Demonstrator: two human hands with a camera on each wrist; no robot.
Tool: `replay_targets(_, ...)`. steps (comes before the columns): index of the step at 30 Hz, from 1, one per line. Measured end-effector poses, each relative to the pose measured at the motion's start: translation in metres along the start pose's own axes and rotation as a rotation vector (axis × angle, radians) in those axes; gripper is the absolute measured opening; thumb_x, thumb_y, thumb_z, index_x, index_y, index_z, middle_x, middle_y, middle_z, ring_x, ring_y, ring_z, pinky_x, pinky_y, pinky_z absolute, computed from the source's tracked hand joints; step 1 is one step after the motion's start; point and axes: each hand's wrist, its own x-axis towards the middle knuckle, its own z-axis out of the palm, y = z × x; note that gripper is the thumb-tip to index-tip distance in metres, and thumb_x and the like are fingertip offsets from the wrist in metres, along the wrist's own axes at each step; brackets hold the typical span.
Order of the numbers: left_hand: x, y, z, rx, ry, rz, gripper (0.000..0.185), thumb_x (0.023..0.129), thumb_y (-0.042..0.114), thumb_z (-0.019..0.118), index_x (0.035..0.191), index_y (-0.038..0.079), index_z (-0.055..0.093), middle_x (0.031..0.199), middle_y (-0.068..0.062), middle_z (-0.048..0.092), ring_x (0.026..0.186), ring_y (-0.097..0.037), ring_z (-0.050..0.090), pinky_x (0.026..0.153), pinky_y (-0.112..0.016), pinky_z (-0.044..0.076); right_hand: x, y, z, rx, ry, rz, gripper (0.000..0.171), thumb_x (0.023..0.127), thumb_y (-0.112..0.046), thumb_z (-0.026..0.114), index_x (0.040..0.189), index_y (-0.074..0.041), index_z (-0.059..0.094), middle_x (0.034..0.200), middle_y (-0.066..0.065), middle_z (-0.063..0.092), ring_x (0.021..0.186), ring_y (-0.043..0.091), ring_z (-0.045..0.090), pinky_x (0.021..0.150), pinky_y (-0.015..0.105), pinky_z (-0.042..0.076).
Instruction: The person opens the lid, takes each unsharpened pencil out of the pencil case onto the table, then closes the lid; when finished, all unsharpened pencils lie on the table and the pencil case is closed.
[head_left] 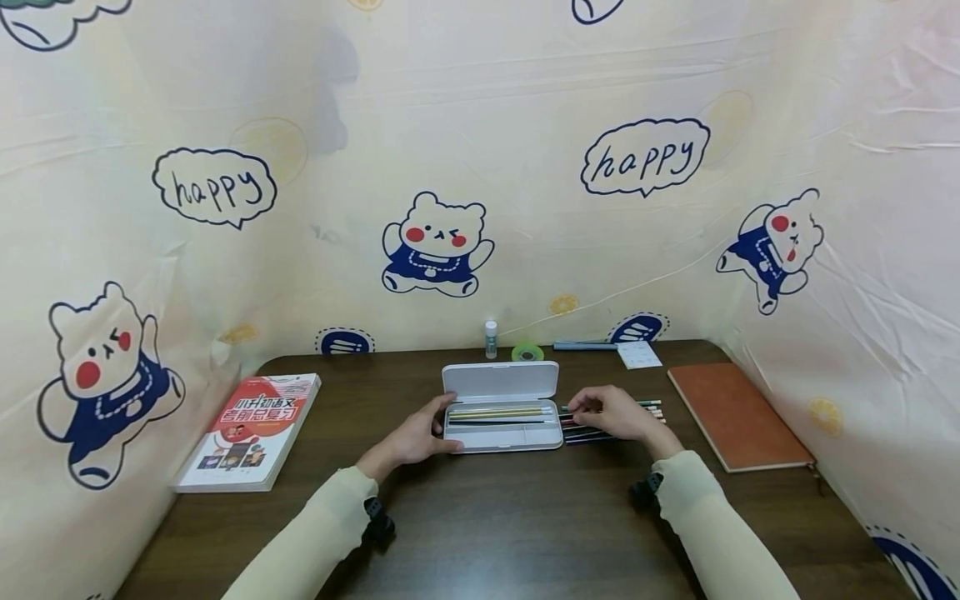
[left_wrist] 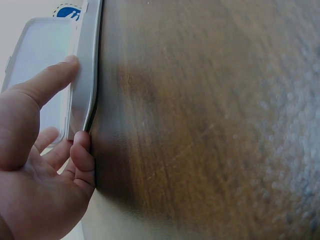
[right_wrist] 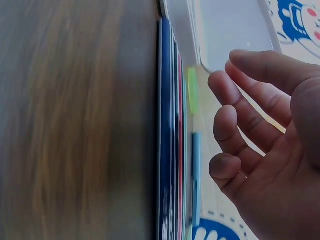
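A white pencil case lies on the table with its lid tilted up at the back. Several pencils, some yellow and one dark, lie lengthwise inside it. My left hand holds the case's left end, thumb on the front wall and fingers bent around the end. My right hand hovers over a row of loose pencils just right of the case. In the right wrist view its fingers are loosely bent, apart from the pencils, with nothing between them.
Behind the case stand a glue stick, a green tape roll, a blue pen and a white paper slip. A red-and-white book lies left, a brown notebook right. A printed curtain surrounds the table.
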Motion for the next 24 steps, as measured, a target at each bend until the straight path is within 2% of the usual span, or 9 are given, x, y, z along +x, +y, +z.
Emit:
replay_targets(4, 0.000, 0.000, 0.000, -0.002, 0.002, -0.001, 0.094, 0.080, 0.036, 0.085, 0.156, 0.022, 0.032, 0.127, -0.007, 0.051, 0.091, -0.018, 0.049, 0.076, -0.032, 0.040, 0.008, -0.009, 0.009, -0.006, -0.007, -0.010, 0.014, 0.092, -0.018, 0.071, 0.105, -0.015, 0.073, 0.096, -0.003, 0.071, 0.083, 0.013, 0.056, 0.076, 0.028, 0.046)
replay_targets(10, -0.002, -0.001, 0.000, 0.001, 0.004, 0.016, 0.093, 0.080, 0.035, 0.085, 0.156, 0.020, 0.032, 0.133, -0.008, 0.050, 0.090, -0.019, 0.049, 0.076, -0.031, 0.040, 0.018, -0.017, 0.020, -0.035, -0.020, -0.026, 0.016, 0.090, -0.016, 0.072, 0.106, -0.015, 0.074, 0.096, -0.003, 0.071, 0.078, 0.012, 0.053, 0.070, 0.026, 0.043)
replay_targets(14, -0.001, -0.002, 0.000, -0.004, 0.008, 0.021, 0.093, 0.080, 0.034, 0.085, 0.155, 0.020, 0.033, 0.134, -0.007, 0.050, 0.089, -0.018, 0.049, 0.075, -0.031, 0.040, 0.023, -0.022, 0.025, -0.051, -0.023, -0.033, 0.016, 0.090, -0.016, 0.073, 0.105, -0.015, 0.075, 0.096, -0.003, 0.072, 0.078, 0.012, 0.054, 0.071, 0.026, 0.044)
replay_targets(18, -0.001, -0.002, 0.000, -0.005, 0.011, 0.026, 0.092, 0.081, 0.034, 0.084, 0.155, 0.019, 0.033, 0.135, -0.007, 0.050, 0.090, -0.018, 0.049, 0.076, -0.031, 0.040, 0.028, -0.024, 0.030, -0.087, -0.059, -0.037, 0.015, 0.091, -0.015, 0.072, 0.105, -0.017, 0.075, 0.100, -0.003, 0.073, 0.082, 0.011, 0.056, 0.077, 0.029, 0.048)
replay_targets(24, 0.000, -0.002, 0.001, -0.010, 0.008, 0.030, 0.092, 0.081, 0.034, 0.084, 0.156, 0.019, 0.032, 0.136, -0.007, 0.050, 0.090, -0.018, 0.050, 0.075, -0.030, 0.039, 0.033, -0.028, 0.037, -0.122, -0.103, -0.004, 0.014, 0.092, -0.013, 0.070, 0.103, -0.020, 0.077, 0.107, -0.002, 0.074, 0.093, 0.013, 0.060, 0.092, 0.042, 0.051)
